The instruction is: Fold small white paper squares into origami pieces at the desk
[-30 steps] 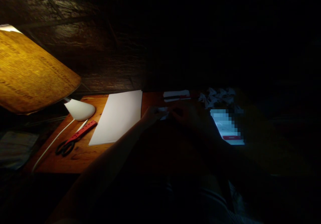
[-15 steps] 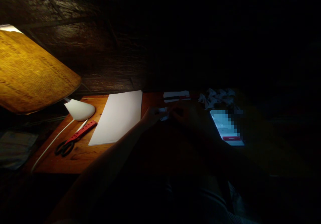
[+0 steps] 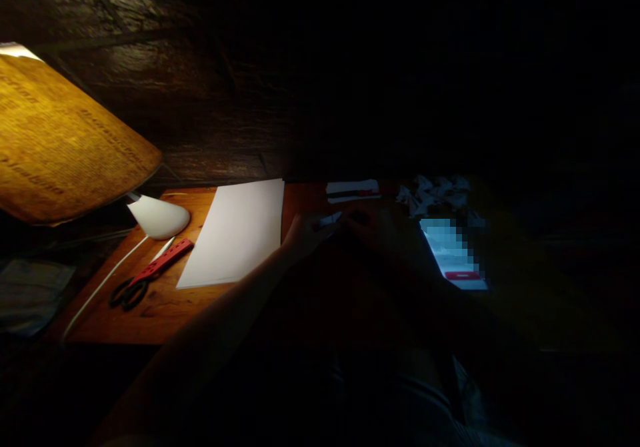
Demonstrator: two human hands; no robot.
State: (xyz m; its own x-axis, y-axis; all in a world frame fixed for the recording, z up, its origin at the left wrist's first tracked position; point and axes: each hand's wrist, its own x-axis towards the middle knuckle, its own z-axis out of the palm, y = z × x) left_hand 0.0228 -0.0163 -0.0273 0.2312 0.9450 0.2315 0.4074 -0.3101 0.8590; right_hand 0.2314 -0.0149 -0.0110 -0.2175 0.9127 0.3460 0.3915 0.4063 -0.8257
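Over the middle of the wooden table, my left hand (image 3: 303,232) is closed on a small piece of folded white paper (image 3: 330,219). My right hand (image 3: 364,228) meets it from the other side, its fingers bent at the paper's right end. Deep shadow hides most of the right fingers, though they look pinched on the paper too. Just beyond the hands lie white paper strips (image 3: 353,187) with a dark and red slim object across them. To the left is a stack of white sheets (image 3: 235,240).
A lamp with a yellow printed shade (image 3: 75,140) and white base (image 3: 160,218) stands at left. Scissors (image 3: 129,293) lie by a red perforated strip (image 3: 165,260). At right, a lit phone or tablet (image 3: 453,253) lies before several crumpled or folded papers (image 3: 433,193). A dark wall rises behind.
The small paper between my hands has tilted, its right end now higher. My left hand has turned slightly and my right fingers have shifted a little. Other things stay put.
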